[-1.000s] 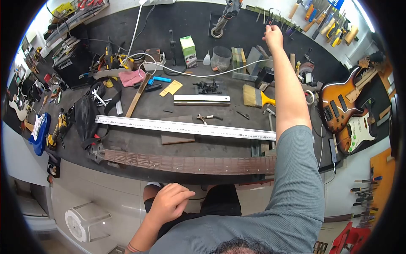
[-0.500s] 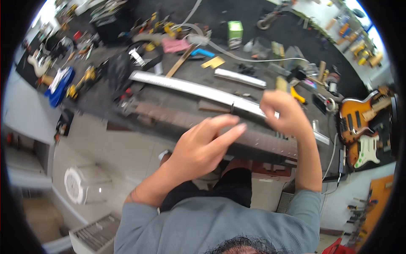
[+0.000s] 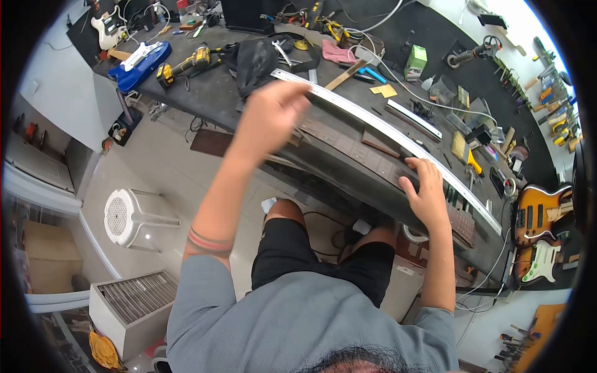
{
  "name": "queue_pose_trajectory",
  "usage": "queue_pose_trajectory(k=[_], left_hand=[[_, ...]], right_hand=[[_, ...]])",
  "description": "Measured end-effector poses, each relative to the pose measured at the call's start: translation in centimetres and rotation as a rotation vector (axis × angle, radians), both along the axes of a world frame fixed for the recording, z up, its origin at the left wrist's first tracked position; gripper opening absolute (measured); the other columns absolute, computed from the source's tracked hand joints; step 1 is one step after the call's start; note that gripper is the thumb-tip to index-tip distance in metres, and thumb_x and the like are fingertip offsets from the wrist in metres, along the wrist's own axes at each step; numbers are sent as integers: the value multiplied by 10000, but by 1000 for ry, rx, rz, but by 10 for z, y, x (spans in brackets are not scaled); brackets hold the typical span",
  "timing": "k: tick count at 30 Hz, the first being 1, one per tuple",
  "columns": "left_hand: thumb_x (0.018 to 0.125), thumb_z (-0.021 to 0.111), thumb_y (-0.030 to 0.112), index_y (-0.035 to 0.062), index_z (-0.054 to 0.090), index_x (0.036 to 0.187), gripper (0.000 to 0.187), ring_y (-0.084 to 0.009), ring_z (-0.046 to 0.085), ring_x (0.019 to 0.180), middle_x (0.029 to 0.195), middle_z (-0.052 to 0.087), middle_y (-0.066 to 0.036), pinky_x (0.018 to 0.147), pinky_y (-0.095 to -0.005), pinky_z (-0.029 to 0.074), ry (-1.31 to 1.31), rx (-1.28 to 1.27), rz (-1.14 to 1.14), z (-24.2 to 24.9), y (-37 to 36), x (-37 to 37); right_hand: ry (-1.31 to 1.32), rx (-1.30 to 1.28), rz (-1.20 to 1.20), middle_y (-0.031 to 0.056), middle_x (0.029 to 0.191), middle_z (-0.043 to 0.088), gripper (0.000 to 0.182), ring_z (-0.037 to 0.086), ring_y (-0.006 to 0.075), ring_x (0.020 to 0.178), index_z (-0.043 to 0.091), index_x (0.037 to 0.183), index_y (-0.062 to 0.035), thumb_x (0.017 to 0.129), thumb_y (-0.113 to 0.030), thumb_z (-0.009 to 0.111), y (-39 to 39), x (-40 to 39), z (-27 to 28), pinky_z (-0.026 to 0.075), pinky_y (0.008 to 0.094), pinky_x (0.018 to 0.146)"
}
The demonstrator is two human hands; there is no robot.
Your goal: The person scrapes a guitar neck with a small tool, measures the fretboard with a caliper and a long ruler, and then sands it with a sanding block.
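A brown guitar neck with a fretboard lies along the front edge of the dark workbench. My left hand is over its left end, fingers bent and slightly smeared, hiding that end; whether it grips anything does not show. Towards the right part of the neck, my right hand has its thumb and fingers apart, fingertips at or just above the fretboard. Behind the neck runs a long metal straightedge. Between them lies a short brown wooden piece.
A shorter metal bar, a yellow-handled brush and a green box are farther back. Leftward lie a yellow drill and a blue guitar body. A sunburst guitar stands at right; a white stool is on the floor.
My left hand has moved left, from the neck's middle to its left end. My right hand has come down from over the straightedge to the neck, its fingers spreading. The view has shifted.
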State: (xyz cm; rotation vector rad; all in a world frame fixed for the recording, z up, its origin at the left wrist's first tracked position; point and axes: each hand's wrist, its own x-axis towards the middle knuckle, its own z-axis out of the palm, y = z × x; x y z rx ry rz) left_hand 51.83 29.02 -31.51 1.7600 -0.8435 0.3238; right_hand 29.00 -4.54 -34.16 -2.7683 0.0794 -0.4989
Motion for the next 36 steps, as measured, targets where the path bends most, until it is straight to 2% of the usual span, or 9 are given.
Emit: queue_pose_trajectory(k=[1, 3, 6, 7, 14, 21, 29, 32, 36], left_hand=[[1040, 712, 27, -18, 786, 1303, 277, -126, 736, 918, 1022, 809, -45, 822, -302, 584, 91, 8, 50, 1, 15, 27], [1055, 725, 63, -17, 801, 1285, 255, -89, 698, 808, 993, 802, -42, 740, -280, 559, 326, -5, 57, -13, 33, 77], [1052, 732, 67, -10, 801, 1300, 268, -84, 694, 798, 985, 812, -48, 714, -275, 545, 223, 82, 148, -30, 38, 107], [1041, 740, 65, -7, 805, 1300, 277, -89, 697, 798, 975, 821, -60, 715, -283, 550, 277, 46, 116, -35, 36, 111], [1013, 762, 56, -29, 800, 1300, 303, -98, 686, 774, 941, 801, -54, 700, -301, 547, 227, 187, 85, -68, 25, 130], [1024, 755, 59, -21, 808, 1303, 295, -86, 632, 706, 900, 773, -33, 653, -301, 519, 366, 182, 9, -70, 21, 139], [1048, 726, 47, 2, 795, 1361, 323, -57, 569, 700, 899, 735, -10, 631, -256, 473, 318, 296, 45, -62, 14, 136], [1067, 712, 50, 4, 799, 1356, 305, -58, 544, 699, 912, 722, -9, 631, -253, 462, 526, 129, -130, -69, 19, 146], [1071, 703, 26, -23, 780, 1339, 283, -63, 537, 697, 906, 703, -8, 625, -258, 458, 554, 120, -139, -73, 16, 143]], right_hand=[[49, -22, -44, 145, 1343, 687, 536, 619, 357, 1304, 632, 1472, -87, 1003, -290, 794, -13, -3, -16, 432, 490, 1178], [48, -31, -23, 142, 1356, 684, 566, 617, 353, 1312, 619, 1502, -95, 1009, -318, 785, -18, -2, -25, 430, 493, 1182], [68, -61, -6, 122, 1332, 707, 570, 630, 336, 1307, 633, 1505, -102, 1024, -377, 762, -14, 1, -26, 435, 486, 1176], [87, -62, -15, 118, 1318, 715, 563, 635, 333, 1297, 640, 1498, -102, 1025, -383, 759, -14, 1, -26, 438, 481, 1170], [120, -47, -53, 110, 1248, 746, 546, 663, 320, 1223, 680, 1462, -106, 1018, -412, 765, -11, 0, -24, 460, 459, 1126], [130, -12, -100, 123, 1227, 747, 532, 679, 329, 1187, 706, 1435, -109, 1010, -421, 777, -6, 0, -21, 481, 451, 1104], [141, 15, -113, 128, 1240, 756, 527, 686, 331, 1187, 721, 1421, -120, 1000, -430, 788, -8, 2, -22, 493, 456, 1097], [140, 16, -120, 129, 1241, 758, 530, 686, 335, 1186, 721, 1421, -118, 1000, -433, 789, -9, 2, -23, 499, 459, 1092], [165, 36, -133, 130, 1231, 756, 539, 685, 340, 1183, 720, 1422, -117, 997, -441, 791, -7, 3, -20, 504, 464, 1087]])
